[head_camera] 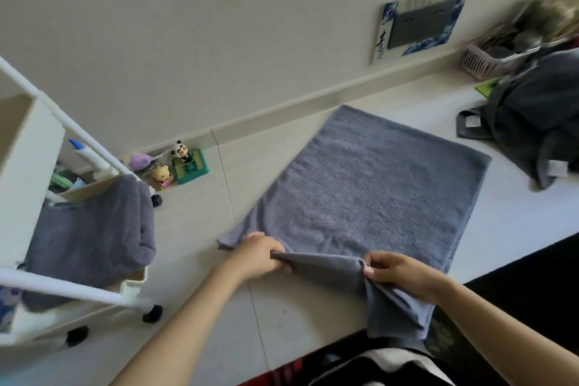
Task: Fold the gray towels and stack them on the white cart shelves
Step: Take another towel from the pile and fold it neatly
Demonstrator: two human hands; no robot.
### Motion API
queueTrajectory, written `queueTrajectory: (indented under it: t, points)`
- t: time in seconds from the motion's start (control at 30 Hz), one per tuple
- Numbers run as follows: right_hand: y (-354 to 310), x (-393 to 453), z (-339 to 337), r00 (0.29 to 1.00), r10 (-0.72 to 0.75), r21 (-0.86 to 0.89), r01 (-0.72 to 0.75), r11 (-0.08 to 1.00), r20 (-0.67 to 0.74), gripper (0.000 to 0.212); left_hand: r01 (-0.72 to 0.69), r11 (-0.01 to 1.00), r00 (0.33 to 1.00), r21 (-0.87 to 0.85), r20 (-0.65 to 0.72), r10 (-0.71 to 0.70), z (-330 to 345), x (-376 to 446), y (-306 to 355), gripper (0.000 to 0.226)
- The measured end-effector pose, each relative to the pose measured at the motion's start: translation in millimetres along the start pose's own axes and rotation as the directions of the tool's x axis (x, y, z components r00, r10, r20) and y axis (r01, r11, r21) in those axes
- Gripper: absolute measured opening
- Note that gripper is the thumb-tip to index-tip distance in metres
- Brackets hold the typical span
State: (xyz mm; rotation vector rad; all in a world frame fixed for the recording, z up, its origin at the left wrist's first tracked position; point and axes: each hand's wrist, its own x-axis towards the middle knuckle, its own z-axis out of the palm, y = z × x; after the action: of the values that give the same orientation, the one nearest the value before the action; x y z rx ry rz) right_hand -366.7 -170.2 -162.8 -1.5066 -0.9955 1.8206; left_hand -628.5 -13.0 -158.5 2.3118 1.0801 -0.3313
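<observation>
A gray towel (363,185) lies spread flat on the pale floor in the middle of the view. Its near edge is bunched up and lifted. My left hand (260,255) grips that edge near the near-left corner. My right hand (399,273) pinches the same edge further right, and a fold of towel hangs below it. The white cart (29,147) stands at the left. A folded gray towel (91,235) rests on its lower shelf. A heap of dark gray towels (539,122) lies at the far right.
Small toy figures (175,166) and a green box sit by the wall baseboard beside the cart. A pink basket (488,61) stands at the back right. A blue-framed socket plate (419,23) is on the wall. Black cart wheels (152,314) are near my left arm.
</observation>
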Motion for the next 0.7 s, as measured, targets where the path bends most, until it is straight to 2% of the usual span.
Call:
queueTrajectory:
  t: [0.1, 0.17, 0.27, 0.33, 0.4, 0.47, 0.53, 0.6, 0.7]
  points:
    - [-2, -23, -37, 0.999, 0.043, 0.095, -0.041, 0.995, -0.018, 0.018, 0.003, 0.999, 0.975, -0.037, 0.222, 0.005, -28, 15, 41, 0.037]
    - [-7, -35, -57, 0.996, 0.085, 0.067, -0.083, 0.994, -0.032, 0.023, -0.018, 1.000, 0.937, -0.009, 0.349, 0.021, -44, 26, 69, 0.035]
    - [-18, -48, -91, 0.983, 0.152, 0.025, -0.151, 0.988, -0.106, 0.032, -0.059, 0.998, 0.887, 0.010, 0.459, 0.048, -66, 48, 107, 0.033]
    - [-30, -49, -108, 0.973, 0.187, -0.009, -0.190, 0.982, -0.132, 0.029, -0.047, 0.999, 0.892, 0.010, 0.450, 0.038, -77, 63, 119, 0.034]
    - [-43, -46, -125, 0.944, 0.190, -0.174, -0.242, 0.955, -0.270, 0.031, -0.057, 0.997, 0.938, 0.059, 0.344, 0.033, -82, 86, 130, 0.030]
    - [-53, -34, -135, 0.881, 0.137, -0.424, -0.348, 0.836, -0.453, 0.033, -0.066, 0.984, 0.982, 0.163, 0.183, 0.035, -80, 111, 135, 0.028]
    - [-57, -18, -139, 0.844, 0.093, -0.560, -0.428, 0.709, -0.528, 0.039, -0.058, 0.964, 0.994, 0.259, 0.102, 0.032, -71, 134, 137, 0.029]
    - [-50, -3, -139, 0.833, 0.120, -0.612, -0.487, 0.623, -0.540, 0.048, -0.051, 0.941, 0.993, 0.334, 0.119, 0.012, -57, 148, 135, 0.032]
    - [-38, 10, -147, 0.820, 0.067, -0.713, -0.532, 0.457, -0.569, 0.046, -0.048, 0.928, 0.989, 0.370, 0.147, -0.007, -39, 166, 128, 0.038]
